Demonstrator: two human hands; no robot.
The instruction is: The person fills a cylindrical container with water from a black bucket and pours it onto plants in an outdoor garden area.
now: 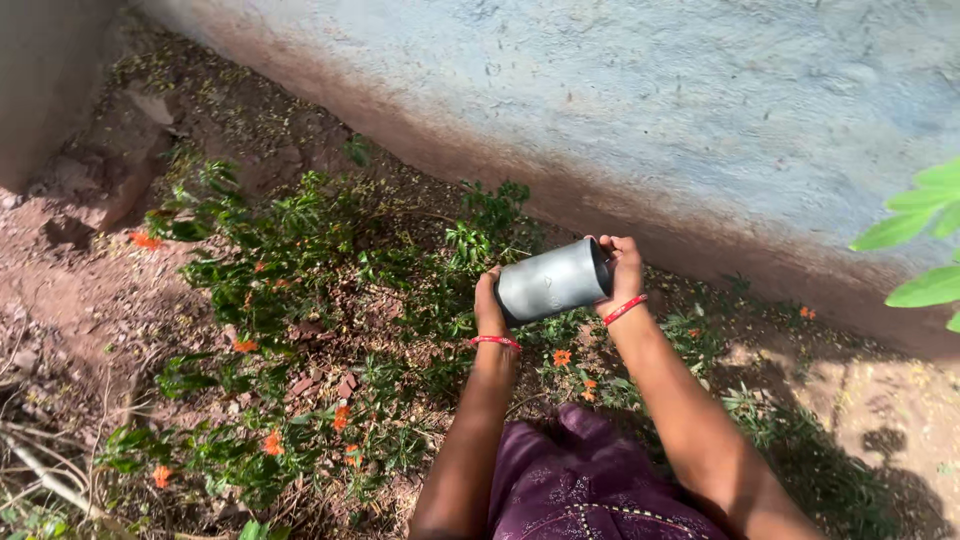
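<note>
A grey metal can is held on its side between both hands, above low green plants with orange flowers. My left hand presses against its closed bottom end. My right hand grips the other end, where the rim is. A red bangle circles each wrist. No water is visible coming out of the can.
A pale blue plastered wall with a brown-stained base runs diagonally behind the plants. Bare reddish soil with stones lies at left. Dry sticks sit at lower left. Bright green leaves hang in at right. Purple clothing is below.
</note>
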